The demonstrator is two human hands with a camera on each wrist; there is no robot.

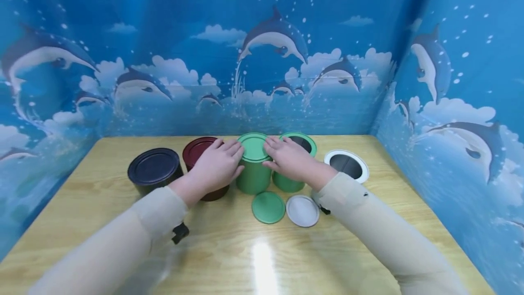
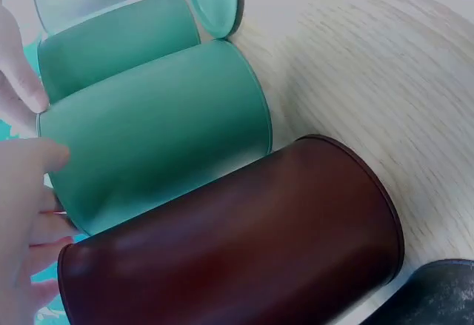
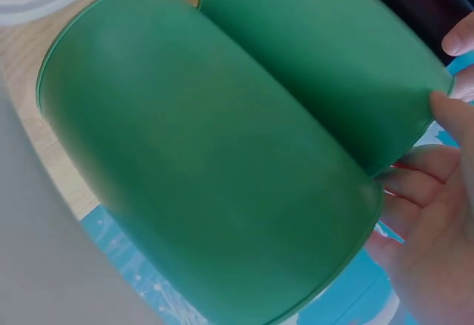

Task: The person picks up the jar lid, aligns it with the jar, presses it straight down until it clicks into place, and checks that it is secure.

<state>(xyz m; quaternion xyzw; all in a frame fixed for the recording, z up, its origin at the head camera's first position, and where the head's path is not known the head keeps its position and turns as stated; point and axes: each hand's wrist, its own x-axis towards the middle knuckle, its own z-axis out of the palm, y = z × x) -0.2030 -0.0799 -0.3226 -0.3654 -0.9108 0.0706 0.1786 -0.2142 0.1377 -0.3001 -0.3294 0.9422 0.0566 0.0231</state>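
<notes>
Both hands, left hand [image 1: 217, 165] and right hand [image 1: 288, 158], press flat fingers on the lidded green can [image 1: 254, 165] (mid-table [image 1: 102, 185], between maroon can [image 1: 196, 149] and open green can [image 1: 300, 144]); even downward pressure should seat the lid squarely.

Black lidded tin [image 1: 154, 170] at far left on wooden table [image 1: 229, 258]. White-rimmed open tin [image 1: 346, 165] at right. Loose green lid [image 1: 268, 207] and white lid [image 1: 302, 211] lying side by side.
</notes>
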